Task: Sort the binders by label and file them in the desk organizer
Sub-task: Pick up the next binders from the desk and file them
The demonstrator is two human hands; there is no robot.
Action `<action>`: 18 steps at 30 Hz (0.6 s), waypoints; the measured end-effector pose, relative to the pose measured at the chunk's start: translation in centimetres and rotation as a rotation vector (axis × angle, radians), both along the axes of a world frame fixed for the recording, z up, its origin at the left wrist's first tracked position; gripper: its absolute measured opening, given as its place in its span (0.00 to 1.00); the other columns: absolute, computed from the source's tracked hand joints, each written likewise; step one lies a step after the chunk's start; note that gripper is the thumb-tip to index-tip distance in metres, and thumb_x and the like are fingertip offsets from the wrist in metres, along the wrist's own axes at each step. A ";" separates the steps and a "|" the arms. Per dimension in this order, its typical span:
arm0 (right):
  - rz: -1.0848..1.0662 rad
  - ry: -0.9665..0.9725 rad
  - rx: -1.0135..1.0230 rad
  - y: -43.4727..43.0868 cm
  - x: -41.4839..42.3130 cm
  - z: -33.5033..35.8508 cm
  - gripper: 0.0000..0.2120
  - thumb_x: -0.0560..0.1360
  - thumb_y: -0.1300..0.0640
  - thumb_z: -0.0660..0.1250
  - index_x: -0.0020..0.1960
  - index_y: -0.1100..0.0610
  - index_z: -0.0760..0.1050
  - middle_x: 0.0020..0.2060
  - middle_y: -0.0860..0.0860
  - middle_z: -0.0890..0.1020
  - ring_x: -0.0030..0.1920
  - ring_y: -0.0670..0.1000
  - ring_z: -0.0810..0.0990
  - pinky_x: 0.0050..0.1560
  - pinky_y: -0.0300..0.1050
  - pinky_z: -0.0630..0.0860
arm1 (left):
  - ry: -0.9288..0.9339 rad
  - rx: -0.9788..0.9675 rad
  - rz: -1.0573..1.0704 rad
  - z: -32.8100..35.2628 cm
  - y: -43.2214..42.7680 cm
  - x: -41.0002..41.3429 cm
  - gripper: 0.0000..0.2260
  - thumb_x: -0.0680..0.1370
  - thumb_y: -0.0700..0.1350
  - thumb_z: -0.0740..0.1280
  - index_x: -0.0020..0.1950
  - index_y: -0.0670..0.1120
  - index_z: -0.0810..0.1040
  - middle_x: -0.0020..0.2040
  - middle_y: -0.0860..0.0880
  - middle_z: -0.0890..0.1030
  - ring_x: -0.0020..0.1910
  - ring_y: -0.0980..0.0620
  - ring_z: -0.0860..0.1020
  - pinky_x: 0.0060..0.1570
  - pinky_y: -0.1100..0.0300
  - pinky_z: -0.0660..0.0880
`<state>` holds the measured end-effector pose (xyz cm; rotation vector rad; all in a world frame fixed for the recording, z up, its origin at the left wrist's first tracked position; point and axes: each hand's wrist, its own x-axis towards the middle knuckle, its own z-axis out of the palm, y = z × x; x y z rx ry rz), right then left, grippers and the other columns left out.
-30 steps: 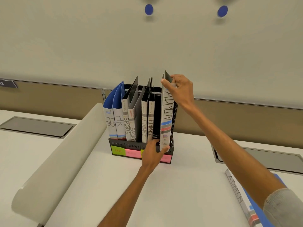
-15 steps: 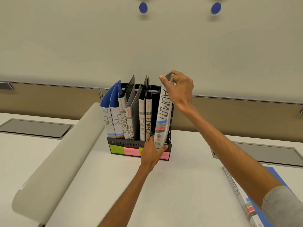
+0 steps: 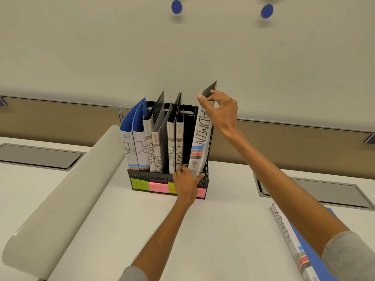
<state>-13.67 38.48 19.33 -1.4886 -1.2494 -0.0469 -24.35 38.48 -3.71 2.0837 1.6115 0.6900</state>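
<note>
A black mesh desk organizer (image 3: 140, 176) stands on the white desk with coloured label notes along its front. It holds two blue HR binders (image 3: 135, 145), two SPORTS binders (image 3: 154, 151) and two FINANCE binders (image 3: 175, 153). An ADMIN binder (image 3: 199, 138) leans to the right in the rightmost slot. My right hand (image 3: 220, 108) pinches its top corner. My left hand (image 3: 185, 182) grips its bottom edge at the organizer's front. A second ADMIN binder (image 3: 292, 248), blue-covered, lies flat on the desk at the lower right, partly under my right arm.
A curved beige divider (image 3: 60, 199) runs along the left of the desk. Grey cable hatches (image 3: 38, 157) (image 3: 312, 191) sit in the desk on both sides. A wall panel with two blue magnets (image 3: 176, 7) rises behind the organizer.
The ADMIN binder has tilted further to the right at its top while both hands keep hold of it. The camera has moved slightly closer.
</note>
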 end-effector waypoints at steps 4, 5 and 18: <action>0.004 0.008 -0.001 -0.5 0.4 -0.4 0.17 0.75 0.44 0.70 0.43 0.58 0.85 0.58 0.55 0.83 0.63 0.49 0.77 0.64 0.52 0.74 | 0.171 0.069 -0.234 -1.2 0.6 -2.3 0.24 0.81 0.57 0.62 0.69 0.41 0.66 0.64 0.43 0.71 0.66 0.43 0.67 0.69 0.52 0.60; 0.001 0.014 -0.006 -0.6 0.4 -0.4 0.17 0.75 0.44 0.69 0.44 0.58 0.85 0.60 0.55 0.82 0.64 0.49 0.77 0.64 0.52 0.74 | 0.177 0.103 -0.307 -1.6 0.7 -3.0 0.20 0.82 0.51 0.62 0.71 0.42 0.66 0.65 0.43 0.71 0.67 0.43 0.67 0.70 0.52 0.60; 0.030 0.021 0.001 -1.1 0.1 -1.7 0.14 0.74 0.44 0.70 0.42 0.54 0.84 0.65 0.54 0.79 0.67 0.49 0.75 0.66 0.56 0.72 | -0.073 0.064 -0.063 -1.0 0.2 -2.2 0.16 0.80 0.53 0.65 0.64 0.47 0.76 0.60 0.46 0.79 0.62 0.47 0.73 0.67 0.53 0.65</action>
